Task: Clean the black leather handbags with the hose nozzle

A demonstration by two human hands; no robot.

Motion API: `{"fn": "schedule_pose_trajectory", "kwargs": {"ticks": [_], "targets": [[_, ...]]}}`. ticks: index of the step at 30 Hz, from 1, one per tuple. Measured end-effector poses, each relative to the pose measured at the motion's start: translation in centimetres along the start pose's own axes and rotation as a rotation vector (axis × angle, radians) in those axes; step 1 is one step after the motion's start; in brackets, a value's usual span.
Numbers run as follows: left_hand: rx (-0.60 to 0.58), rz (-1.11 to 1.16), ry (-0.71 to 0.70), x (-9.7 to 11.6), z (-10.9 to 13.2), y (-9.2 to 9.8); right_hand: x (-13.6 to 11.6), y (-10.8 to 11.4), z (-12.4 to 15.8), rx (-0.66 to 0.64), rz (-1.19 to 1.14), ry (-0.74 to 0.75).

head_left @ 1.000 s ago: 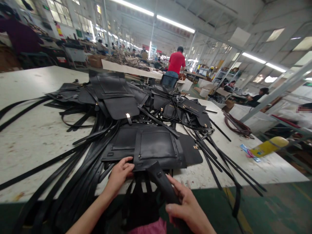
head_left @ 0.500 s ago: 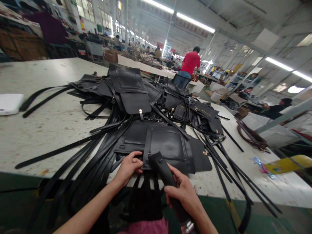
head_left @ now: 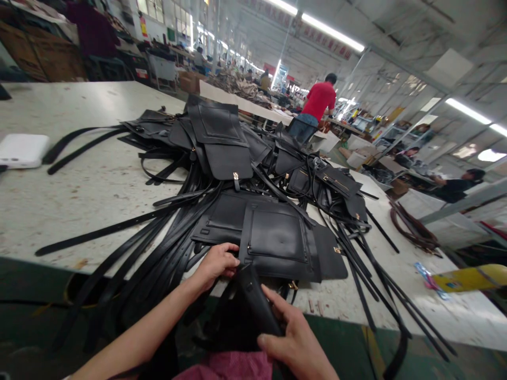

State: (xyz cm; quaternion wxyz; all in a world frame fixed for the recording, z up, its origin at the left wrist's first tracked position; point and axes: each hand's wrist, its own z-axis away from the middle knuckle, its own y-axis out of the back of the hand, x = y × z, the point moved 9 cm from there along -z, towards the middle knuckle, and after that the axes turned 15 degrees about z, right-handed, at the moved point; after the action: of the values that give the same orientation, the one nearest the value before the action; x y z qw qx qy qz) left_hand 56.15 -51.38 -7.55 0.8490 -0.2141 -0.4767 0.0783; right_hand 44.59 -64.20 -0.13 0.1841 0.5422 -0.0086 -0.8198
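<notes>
My left hand (head_left: 218, 264) pinches at the lower left corner of a black leather bag panel (head_left: 277, 237), which lies flat on the table with a stitched rectangular pocket. My right hand (head_left: 291, 330) is wrapped round a long black leather-like piece (head_left: 257, 301) with a small slot mark near its tip. That tip sits just below the panel's corner, close to my left fingertips. The lower end of the piece is hidden by my right hand. Beneath the panel, another black panel (head_left: 225, 214) sticks out to the left.
A heap of black leather bag parts (head_left: 222, 126) with gold clasps covers the table's middle. Black straps (head_left: 106, 230) hang over the front edge. A white box (head_left: 24, 150) stands left; a yellow bottle (head_left: 471, 278) and brown straps (head_left: 414, 224) lie right. A person in red (head_left: 319, 100) stands beyond.
The black piece in my right hand has dropped lower and towards me, off the panel's corner. My left hand stays at the corner. The whole view has shifted slightly.
</notes>
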Motion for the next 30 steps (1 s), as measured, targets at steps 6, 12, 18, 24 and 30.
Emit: {"fn": "schedule_pose_trajectory", "kwargs": {"ticks": [6, 12, 18, 24, 30], "targets": [[-0.044, -0.009, 0.061, -0.1, 0.1, -0.5, -1.2, 0.8, -0.4, 0.115, -0.045, 0.027], [-0.038, 0.042, 0.055, -0.1, 0.2, -0.2, 0.2, 2.1, 0.8, 0.173, -0.031, 0.013], [-0.074, 0.052, 0.038, -0.4, 0.0, 0.0, 1.2, 0.7, 1.1, 0.086, -0.095, -0.018], [-0.063, 0.039, 0.027, -0.5, -0.2, 0.2, 0.4, -0.5, 0.5, 0.039, -0.144, 0.028], [-0.087, 0.045, 0.069, -0.8, -0.4, -0.1, 1.0, -0.6, 0.7, 0.054, -0.119, 0.026]]}}
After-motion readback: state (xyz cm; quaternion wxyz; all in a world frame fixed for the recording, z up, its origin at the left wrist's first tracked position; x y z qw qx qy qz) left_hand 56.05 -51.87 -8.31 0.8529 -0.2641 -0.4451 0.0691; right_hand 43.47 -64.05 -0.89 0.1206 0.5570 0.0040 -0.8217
